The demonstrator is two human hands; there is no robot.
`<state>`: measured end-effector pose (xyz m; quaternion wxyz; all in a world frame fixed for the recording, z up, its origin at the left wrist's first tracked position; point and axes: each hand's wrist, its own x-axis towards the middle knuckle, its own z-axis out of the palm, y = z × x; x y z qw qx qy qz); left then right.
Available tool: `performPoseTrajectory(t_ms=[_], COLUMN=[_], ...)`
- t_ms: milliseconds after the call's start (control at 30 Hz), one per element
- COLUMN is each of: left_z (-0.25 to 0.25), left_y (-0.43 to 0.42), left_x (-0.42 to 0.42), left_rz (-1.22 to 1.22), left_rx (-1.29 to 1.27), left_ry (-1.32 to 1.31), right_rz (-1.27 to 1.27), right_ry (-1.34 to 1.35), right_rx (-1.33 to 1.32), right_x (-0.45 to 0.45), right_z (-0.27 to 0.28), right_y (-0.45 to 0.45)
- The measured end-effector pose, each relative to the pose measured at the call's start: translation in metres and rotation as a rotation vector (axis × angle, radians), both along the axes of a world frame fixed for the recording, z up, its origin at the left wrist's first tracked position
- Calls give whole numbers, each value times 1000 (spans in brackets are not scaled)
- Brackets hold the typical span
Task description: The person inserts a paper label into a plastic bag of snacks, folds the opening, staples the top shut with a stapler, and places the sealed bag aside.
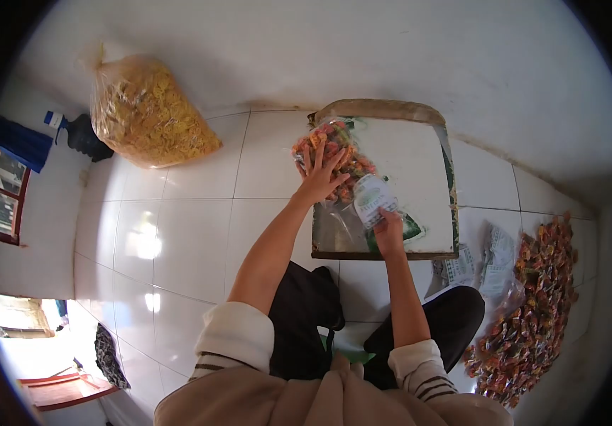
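Note:
A clear plastic bag (pixel 354 165) of small orange, red and green pieces lies on a low white-topped table (pixel 419 156) in front of me. My left hand (pixel 317 177) rests on the bag with its fingers spread. My right hand (pixel 389 226) grips a white label (pixel 374 199) with green print, at the bag's lower right end. Whether the label is inside or on top of the plastic I cannot tell. Beneath my right hand, a green patch (pixel 411 227) shows on the tabletop.
A large heap of small packets (pixel 533 312) covers the floor at my right. Printed plastic packs (pixel 498 259) lie beside it. A big tied bag of yellow pieces (pixel 146 110) stands against the wall at the far left, near a dark water jug (pixel 86 137).

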<state>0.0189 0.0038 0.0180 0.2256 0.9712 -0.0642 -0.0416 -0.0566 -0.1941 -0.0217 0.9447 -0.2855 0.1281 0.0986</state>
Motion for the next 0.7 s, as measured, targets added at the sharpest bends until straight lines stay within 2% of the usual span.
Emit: performPoseTrajectory(t_ms=[100, 200, 333, 400, 533, 633, 700], left_z=[-5, -8, -4, -4, -7, -2, -2], left_y=[2, 4, 8, 6, 5, 7, 7], left_x=[6, 3, 3, 3, 3, 3, 3], left_rz=[3, -18, -41, -43, -32, -28, -31], left_rx=[7, 26, 39, 45, 49, 45, 40], left_ry=[-19, -70, -80, -78, -118, -103, -81], right_rz=[49, 84, 108, 22, 21, 90, 171], right_ry=[28, 39, 11, 130, 101, 52, 101], right_rx=[55, -114, -102, -6, 117, 9, -179], right_x=[-12, -13, -11, -15, -9, 1, 5], right_z=[39, 31, 31, 34, 32, 17, 10], right_y=[15, 22, 14, 11, 23, 33, 32])
